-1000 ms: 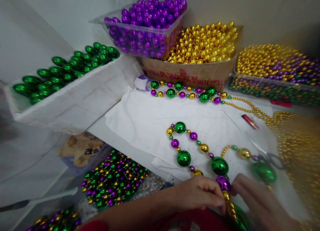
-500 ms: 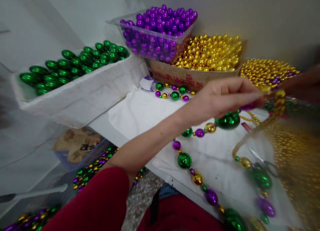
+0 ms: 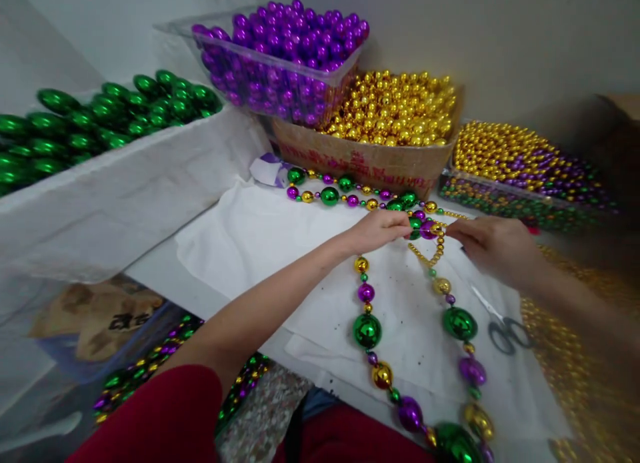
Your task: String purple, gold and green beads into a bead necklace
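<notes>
A long bead necklace (image 3: 367, 330) of green, purple and gold balls hangs in a loop over the white cloth and off the near edge. My left hand (image 3: 383, 229) is closed in a pinch at its upper end, beside a green and a purple bead. Opposite, my right hand (image 3: 500, 249) pinches at the other side of the joint, fingers closed. A thin string appears stretched between both hands. Below them dangles a short strand of small gold beads (image 3: 438, 249). Scissors (image 3: 501, 324) lie on the cloth, below my right hand.
Along the back stand a foam box (image 3: 125, 196) of green beads, a clear bin (image 3: 280, 66) of purple ones and a cardboard box (image 3: 360, 159) of gold ones. Another necklace (image 3: 329, 196) lies before them. Small gold beads (image 3: 560, 343) spread at right; finished-looking strands (image 3: 150, 359) hang lower left.
Both hands have lowered and moved left in the view, and my right hand has come into clear sight. The gold strand hangs lower and stiller. The view has shifted to the right.
</notes>
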Demonstrator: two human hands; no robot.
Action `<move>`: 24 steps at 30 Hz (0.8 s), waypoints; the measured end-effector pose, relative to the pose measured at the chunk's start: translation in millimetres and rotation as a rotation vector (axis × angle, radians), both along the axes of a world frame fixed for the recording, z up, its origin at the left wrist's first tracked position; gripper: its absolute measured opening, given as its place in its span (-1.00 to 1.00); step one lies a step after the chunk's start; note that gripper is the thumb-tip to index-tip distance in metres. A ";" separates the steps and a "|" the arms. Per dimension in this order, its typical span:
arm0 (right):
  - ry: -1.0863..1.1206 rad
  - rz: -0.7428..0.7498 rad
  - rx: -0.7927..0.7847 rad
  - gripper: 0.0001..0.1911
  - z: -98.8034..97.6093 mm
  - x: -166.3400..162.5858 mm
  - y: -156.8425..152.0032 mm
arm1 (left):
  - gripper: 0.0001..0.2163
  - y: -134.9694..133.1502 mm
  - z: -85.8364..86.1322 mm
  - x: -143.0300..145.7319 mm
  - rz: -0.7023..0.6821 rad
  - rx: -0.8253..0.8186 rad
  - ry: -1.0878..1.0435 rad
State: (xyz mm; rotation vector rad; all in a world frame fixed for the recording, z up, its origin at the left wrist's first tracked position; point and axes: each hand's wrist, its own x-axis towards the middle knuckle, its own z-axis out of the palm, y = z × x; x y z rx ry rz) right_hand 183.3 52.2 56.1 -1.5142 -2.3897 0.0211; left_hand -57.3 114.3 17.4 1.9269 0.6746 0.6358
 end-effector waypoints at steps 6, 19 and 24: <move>0.192 -0.022 -0.176 -0.77 -3.7 3.3 -2.4 | -0.88 -1.5 22.6 -7.5 -0.034 -0.492 -0.474; 0.701 -0.077 -0.496 -0.85 1.1 8.4 4.1 | -0.73 -10.7 15.6 28.1 0.249 -1.074 -0.969; 1.649 0.117 -0.689 -0.70 26.7 -12.1 11.5 | -0.67 -1.9 40.1 40.3 0.227 -1.076 -1.059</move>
